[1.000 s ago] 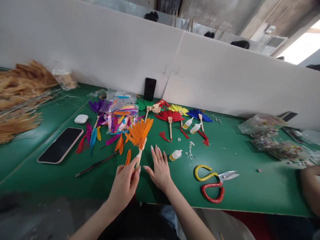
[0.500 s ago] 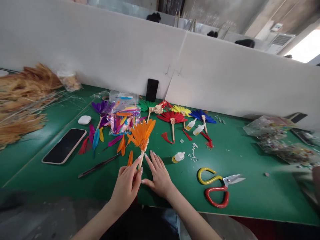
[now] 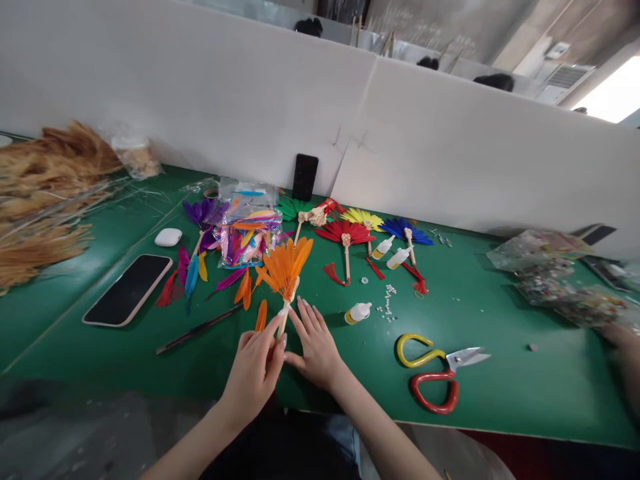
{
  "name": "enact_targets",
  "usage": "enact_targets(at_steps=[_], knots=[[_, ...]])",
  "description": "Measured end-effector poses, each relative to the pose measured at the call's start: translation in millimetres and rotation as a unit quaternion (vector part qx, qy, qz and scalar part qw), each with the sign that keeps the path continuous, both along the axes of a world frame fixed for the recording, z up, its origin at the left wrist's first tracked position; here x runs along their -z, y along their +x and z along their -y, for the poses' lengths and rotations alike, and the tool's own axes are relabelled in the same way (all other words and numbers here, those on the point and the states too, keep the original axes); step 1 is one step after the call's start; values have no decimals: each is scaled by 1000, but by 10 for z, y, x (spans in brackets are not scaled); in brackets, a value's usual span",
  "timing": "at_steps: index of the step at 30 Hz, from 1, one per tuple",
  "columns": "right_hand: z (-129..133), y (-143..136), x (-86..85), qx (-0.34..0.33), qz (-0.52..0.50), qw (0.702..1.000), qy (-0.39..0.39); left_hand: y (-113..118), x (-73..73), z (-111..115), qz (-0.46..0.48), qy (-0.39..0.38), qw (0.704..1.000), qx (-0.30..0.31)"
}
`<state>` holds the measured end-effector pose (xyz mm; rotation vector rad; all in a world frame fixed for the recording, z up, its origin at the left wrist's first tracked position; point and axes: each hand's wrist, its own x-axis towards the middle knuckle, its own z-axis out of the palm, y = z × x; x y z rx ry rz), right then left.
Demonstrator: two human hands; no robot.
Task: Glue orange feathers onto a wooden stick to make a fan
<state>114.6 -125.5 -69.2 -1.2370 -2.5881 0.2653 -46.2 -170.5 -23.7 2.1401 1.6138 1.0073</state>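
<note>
An orange feather fan (image 3: 286, 267) on a pale wooden handle stands tilted near the table's front edge. My left hand (image 3: 257, 360) is closed around the handle, thumb and fingers pinching it. Flat on the green table beside the handle lies my right hand (image 3: 315, 347), its fingers stretched out and holding nothing. Loose orange feathers (image 3: 261, 315) rest just left of the fan. Right of my right hand is a small white glue bottle (image 3: 358, 313), and past it are scattered white beads (image 3: 387, 303).
Scissors (image 3: 445, 373) with yellow and red handles lie at right. Tweezers (image 3: 197, 329) and a phone (image 3: 129, 291) are at left. Behind are finished fans, such as a red fan (image 3: 345, 233), and bagged feathers (image 3: 247, 233). Another person's hand (image 3: 623, 340) touches bags (image 3: 555, 277) at far right.
My hands and the orange fan stay almost in place. At the far right, the other person's hand has come further into view, reaching the plastic bags.
</note>
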Motion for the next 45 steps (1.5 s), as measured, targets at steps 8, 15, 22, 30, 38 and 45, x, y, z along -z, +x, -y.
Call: enact_targets(at_steps=[8,15,22,30,38,45], knots=[[438,243,-52,-22,6,1000,-4,-24,20,23,-3,0,1000,-2],[39,65,-9,-8,15,1000,-6,-32,-3,6,4,12,1000,-6],[256,120,40,12,10,1000,-11,-22,17,43,2,6,1000,-7],[231,146,14,12,16,1000,-10,-48,-13,2,16,16,1000,-17],[113,91,20,1,8,1000,-5,-41,3,14,4,23,1000,-16],[240,205,-20,-17,21,1000,-17,-46,-3,-26,1,18,1000,-13]])
